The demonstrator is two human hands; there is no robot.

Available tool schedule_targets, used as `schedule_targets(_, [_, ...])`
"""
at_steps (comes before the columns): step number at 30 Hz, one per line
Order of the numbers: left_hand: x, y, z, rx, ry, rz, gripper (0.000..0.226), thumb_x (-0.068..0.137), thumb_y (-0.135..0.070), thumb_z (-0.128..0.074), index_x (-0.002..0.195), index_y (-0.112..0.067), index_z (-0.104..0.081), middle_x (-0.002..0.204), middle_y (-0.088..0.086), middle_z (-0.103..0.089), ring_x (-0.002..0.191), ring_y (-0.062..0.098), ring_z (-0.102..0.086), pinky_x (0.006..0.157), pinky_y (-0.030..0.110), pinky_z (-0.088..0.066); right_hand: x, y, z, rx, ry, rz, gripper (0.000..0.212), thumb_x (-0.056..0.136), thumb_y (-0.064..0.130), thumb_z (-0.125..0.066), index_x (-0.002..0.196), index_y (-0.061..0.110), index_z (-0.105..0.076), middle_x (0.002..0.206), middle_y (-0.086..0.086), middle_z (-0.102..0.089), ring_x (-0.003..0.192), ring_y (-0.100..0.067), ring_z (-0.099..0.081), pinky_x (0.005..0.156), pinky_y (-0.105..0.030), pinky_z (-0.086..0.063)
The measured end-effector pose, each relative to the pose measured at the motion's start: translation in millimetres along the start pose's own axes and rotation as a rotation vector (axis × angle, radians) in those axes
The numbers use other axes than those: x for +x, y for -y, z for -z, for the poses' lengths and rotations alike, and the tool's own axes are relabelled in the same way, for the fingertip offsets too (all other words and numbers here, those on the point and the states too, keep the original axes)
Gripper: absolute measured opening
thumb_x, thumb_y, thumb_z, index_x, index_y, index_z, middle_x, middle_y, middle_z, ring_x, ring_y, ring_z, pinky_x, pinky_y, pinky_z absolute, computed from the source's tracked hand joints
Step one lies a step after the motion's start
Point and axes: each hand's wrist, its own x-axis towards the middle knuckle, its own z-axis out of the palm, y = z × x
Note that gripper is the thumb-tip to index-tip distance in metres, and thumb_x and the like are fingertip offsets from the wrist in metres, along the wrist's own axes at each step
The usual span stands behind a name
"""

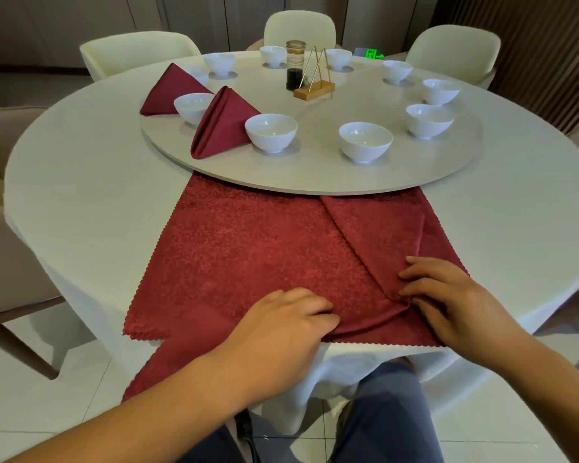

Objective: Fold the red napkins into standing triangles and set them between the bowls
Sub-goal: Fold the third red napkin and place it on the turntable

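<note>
A large red napkin [248,255] lies flat at the table's near edge, its right part folded over into a diagonal flap [381,225]. My left hand [284,325] holds the near edge, fingers curled into the cloth. My right hand [448,295] presses on the flap's lower point with its fingers bent, bunching the fabric. Two folded red napkins stand as triangles on the turntable [315,175]: one [221,125] between two white bowls [271,132] [193,106], another [168,91] farther back left.
Several more white bowls ring the turntable, such as one [365,142] near the front right. A dark sauce jar [295,66] and a wooden holder with metal triangles [315,85] stand at the back. Cream chairs [141,51] surround the round white table [81,168].
</note>
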Motion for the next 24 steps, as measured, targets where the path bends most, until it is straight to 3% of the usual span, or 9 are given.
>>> schedule_targets(3, [4, 1, 5, -0.026, 0.049, 0.027, 0.034, 0.083, -0.015, -0.07, 0.114, -0.028, -0.076, 0.12, -0.014, -0.072, 0.112, 0.01, -0.065, 0.087, 0.037, -0.059, 2, 22, 0, -0.012, 0.038, -0.004, 0.022, 0.083, 0.036, -0.072, 0.1, 0.023, -0.076, 0.103, 0.009, -0.063, 0.099, -0.015, -0.059, 0.085, -0.037, -0.049])
schedule_targets(6, [11, 3, 14, -0.096, 0.143, 0.103, 0.037, 0.097, -0.018, -0.053, 0.127, -0.032, -0.069, 0.13, -0.016, -0.067, 0.124, 0.008, -0.057, 0.1, 0.036, -0.052, 3, 46, -8, 0.029, 0.087, 0.008, 0.036, 0.083, 0.058, -0.069, 0.1, 0.027, -0.073, 0.095, 0.015, -0.059, 0.09, -0.009, -0.055, 0.081, -0.029, -0.044])
schedule_targets(11, [27, 5, 38, -0.101, 0.285, 0.153, 0.029, 0.104, -0.028, -0.049, 0.126, -0.035, -0.066, 0.127, -0.016, -0.066, 0.12, 0.009, -0.056, 0.098, 0.038, -0.048, 7, 50, -15, 0.058, 0.05, 0.017, 0.028, 0.095, 0.048, -0.054, 0.085, 0.028, -0.071, 0.086, 0.017, -0.057, 0.08, -0.007, -0.053, 0.068, -0.028, -0.05])
schedule_targets(18, [40, 37, 90, 0.031, 0.598, 0.268, 0.006, 0.091, -0.029, -0.066, 0.096, -0.029, -0.068, 0.08, -0.015, -0.062, 0.086, 0.012, -0.06, 0.08, 0.032, -0.051, 2, 29, 12, 0.068, 0.063, -0.006, 0.025, 0.097, 0.043, -0.052, 0.082, 0.029, -0.067, 0.087, 0.019, -0.056, 0.085, -0.002, -0.054, 0.076, -0.019, -0.043])
schedule_targets(21, [45, 57, 103, -0.014, 0.696, 0.309, 0.003, 0.087, -0.024, -0.067, 0.088, -0.023, -0.069, 0.079, -0.007, -0.069, 0.075, 0.011, -0.062, 0.074, 0.035, -0.052, -2, 14, 22, 0.074, 0.069, -0.042, 0.026, 0.097, 0.044, -0.052, 0.081, 0.03, -0.067, 0.086, 0.02, -0.057, 0.086, -0.003, -0.056, 0.075, -0.02, -0.044])
schedule_targets(24, [50, 77, 112, -0.076, 0.677, 0.354, 0.006, 0.089, -0.026, -0.07, 0.085, -0.022, -0.073, 0.077, -0.006, -0.071, 0.069, 0.01, -0.063, 0.069, 0.031, -0.051, -7, 7, 28, 0.154, 0.057, -0.095, 0.024, 0.094, 0.043, -0.055, 0.077, 0.031, -0.066, 0.085, 0.018, -0.06, 0.086, -0.009, -0.061, 0.074, -0.025, -0.046])
